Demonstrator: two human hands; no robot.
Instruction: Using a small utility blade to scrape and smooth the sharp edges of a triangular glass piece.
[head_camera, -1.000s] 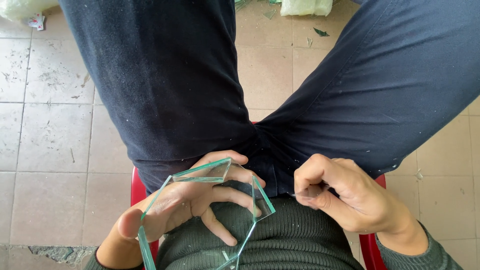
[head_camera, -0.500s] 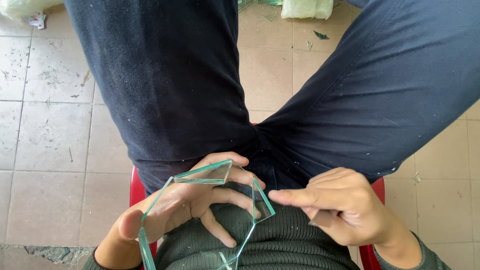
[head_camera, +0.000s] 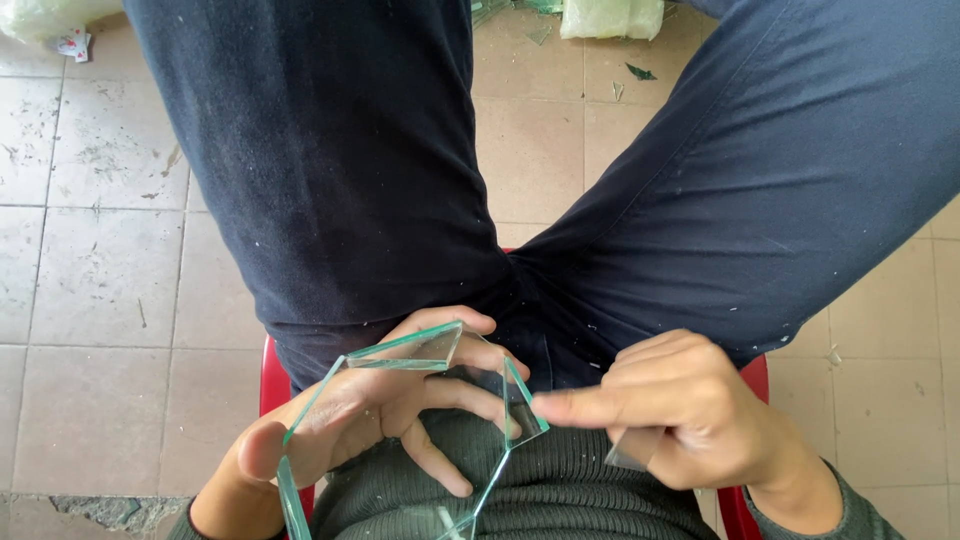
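Your right hand (head_camera: 690, 420) has come off your lap since a second ago and swung inward, forefinger now stretched out straight toward the glass piece (head_camera: 420, 420); your left hand (head_camera: 380, 420) has barely shifted.

Only the head view to go on, looking straight down past your dark trousers (head_camera: 400, 170) to the tiled floor (head_camera: 90, 260). You're seated on a red chair (head_camera: 268, 380), its edge showing on both sides of your hips. The glass piece is an angular, clear shell with greenish edges, and it sits over your left palm, above the ribbed green sweater (head_camera: 560, 500) at your waist. Your left fingers are spread loosely under and through it, thumb out at its left edge, cradling rather than clamping. Your right hand is mostly curled, forefinger tip touching or just short of the pane's right corner; something flat and grey pokes out beneath that fist, too hidden to name, so you're closed around it at most loosely.

Watch those edges: they look raw, and a push from the right forefinger could slide a cut edge across your left fingers. With such a slack cradle, the same push could tip the piece off your palm onto the tiles, where glass shards (head_camera: 640, 72) already lie near the top edge of the floor.
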